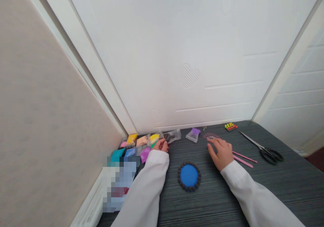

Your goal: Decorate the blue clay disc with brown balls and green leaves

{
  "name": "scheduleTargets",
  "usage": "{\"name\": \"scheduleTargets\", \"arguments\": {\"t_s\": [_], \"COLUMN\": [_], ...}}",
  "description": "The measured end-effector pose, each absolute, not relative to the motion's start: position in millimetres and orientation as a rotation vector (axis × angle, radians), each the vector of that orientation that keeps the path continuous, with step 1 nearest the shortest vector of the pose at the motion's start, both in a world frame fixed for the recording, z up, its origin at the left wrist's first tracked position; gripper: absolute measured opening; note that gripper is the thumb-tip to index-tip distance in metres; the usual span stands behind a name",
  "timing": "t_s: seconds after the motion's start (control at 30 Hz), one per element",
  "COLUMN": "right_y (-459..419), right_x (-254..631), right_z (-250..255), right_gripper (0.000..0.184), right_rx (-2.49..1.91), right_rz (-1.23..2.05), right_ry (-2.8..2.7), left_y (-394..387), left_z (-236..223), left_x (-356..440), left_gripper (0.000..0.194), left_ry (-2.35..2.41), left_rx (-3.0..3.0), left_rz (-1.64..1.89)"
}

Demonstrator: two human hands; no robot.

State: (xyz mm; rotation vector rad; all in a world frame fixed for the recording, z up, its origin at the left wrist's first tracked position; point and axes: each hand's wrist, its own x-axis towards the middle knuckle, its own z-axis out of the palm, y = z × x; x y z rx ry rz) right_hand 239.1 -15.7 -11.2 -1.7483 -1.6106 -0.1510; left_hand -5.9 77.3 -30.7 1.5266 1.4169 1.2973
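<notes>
My left hand (161,145) reaches to the far left of the dark table, fingers curled at a clear plastic packet of dark clay (172,136), beside a cluster of coloured clay packets (141,142). My right hand (221,151) lies palm down on the table with fingers spread, its fingertips at a thin pinkish clay patch (210,136). Between my white-sleeved arms sits a round blue clay disc (189,175) ringed with small dark balls. A packet of purple clay (193,134) lies just beyond my right hand.
Two pink sticks (244,158) lie right of my right hand, black scissors (264,148) farther right. A small red piece with yellow and green dots (230,126) sits by the white wall panel (192,61). A pixelated box (118,183) is at the left edge.
</notes>
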Motion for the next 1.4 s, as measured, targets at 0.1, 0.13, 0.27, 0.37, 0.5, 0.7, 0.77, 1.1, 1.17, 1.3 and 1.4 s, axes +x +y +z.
{"name": "scheduleTargets", "arguments": {"t_s": [0.1, 0.13, 0.27, 0.37, 0.5, 0.7, 0.77, 1.1, 1.17, 1.3, 1.4], "right_y": [-19, -20, -17, -10, -1, 1, 0, 1, 1, 1, 0], "right_x": [227, 221, 199, 187, 181, 179, 177, 176, 177, 176, 174], "right_z": [-5, -4, 2, 4, 3, -1, -3, -10, -10, -10, -10], "right_gripper": [0.024, 0.023, 0.022, 0.023, 0.024, 0.021, 0.019, 0.021, 0.018, 0.014, 0.012], "right_rx": [-1.629, -1.592, -1.488, -1.448, -1.416, -1.374, -1.352, -1.276, -1.272, -1.243, -1.218], "right_rz": [-0.047, -0.003, 0.176, 0.288, 0.421, 0.603, 0.657, 0.868, 0.88, 0.902, 0.925], "right_ry": [-1.649, -1.663, -1.654, -1.579, -1.459, -1.365, -1.342, -1.273, -1.275, -1.281, -1.278], "left_y": [74, 72, 63, 57, 54, 52, 52, 50, 50, 47, 44], "left_z": [-29, -29, -28, -29, -28, -24, -22, -21, -20, -19, -18], "left_x": [-3, -1, 5, 8, 9, 11, 11, 12, 12, 14, 16], "left_gripper": [0.031, 0.031, 0.032, 0.033, 0.037, 0.047, 0.044, 0.035, 0.038, 0.047, 0.047], "left_ry": [1.309, 1.274, 1.161, 1.107, 1.047, 0.997, 1.005, 1.04, 1.021, 0.988, 0.985], "left_rx": [1.363, 1.323, 1.229, 1.212, 1.221, 1.226, 1.228, 1.236, 1.231, 1.226, 1.232], "left_rz": [1.273, 1.26, 1.193, 1.142, 1.098, 1.052, 1.044, 1.027, 1.026, 1.021, 1.02]}}
